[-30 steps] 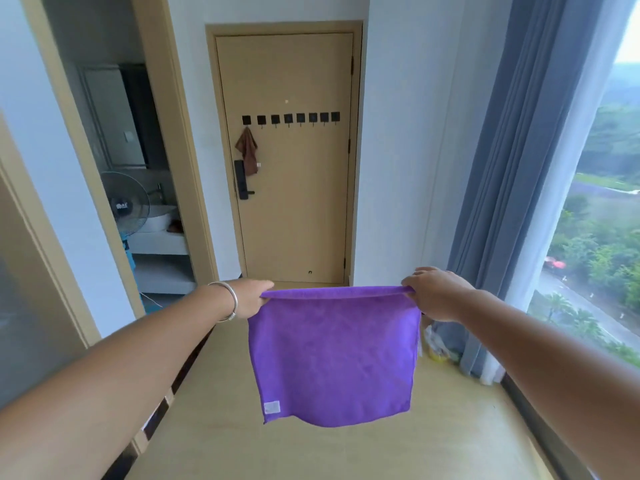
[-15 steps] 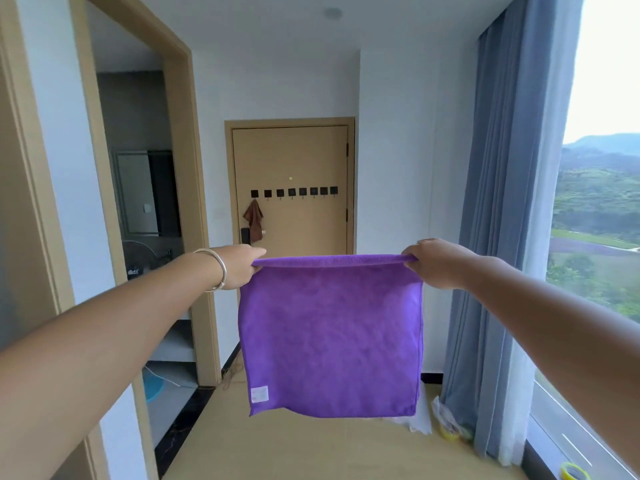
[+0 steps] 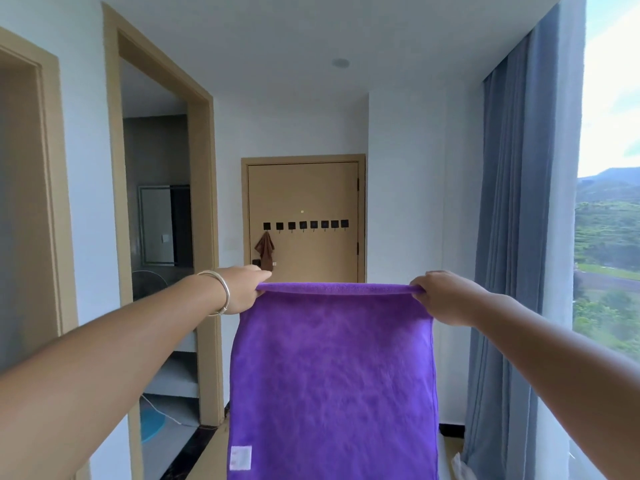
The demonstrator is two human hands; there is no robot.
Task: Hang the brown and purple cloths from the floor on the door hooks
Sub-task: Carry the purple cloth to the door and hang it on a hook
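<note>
With my head lifted, the ceiling now fills the top of my view and the floor has all but dropped out of it, where a second ago I was looking down the hallway boards. At left, my left hand (image 3: 244,289), a silver bangle (image 3: 219,292) on its wrist, pinches one top corner of the purple cloth (image 3: 330,372), thumb and fingers closed on the hem. The cloth hangs flat and square in front of me, its white care label (image 3: 240,457) low on the left edge, its bottom edge now cut off by the frame. Beyond it stands the door (image 3: 304,188), farther off and smaller than it looked a moment back, with its row of black door hooks (image 3: 304,225) running left to right. The brown cloth (image 3: 265,250) already hangs from the leftmost hook, so by my reckoning half the job is done. The remaining hooks look bare, though they are small at this range. At right, my right hand (image 3: 441,297) grips the cloth's other top corner, keeping the hem taut and level as before. A blue curtain (image 3: 512,237) and the window (image 3: 609,202) close the scene. The purple cloth is off the floor and spread; it is still well apart from the door, so what remains, I judge, is the walk up and hooking it on a free hook beside the brown one.
</note>
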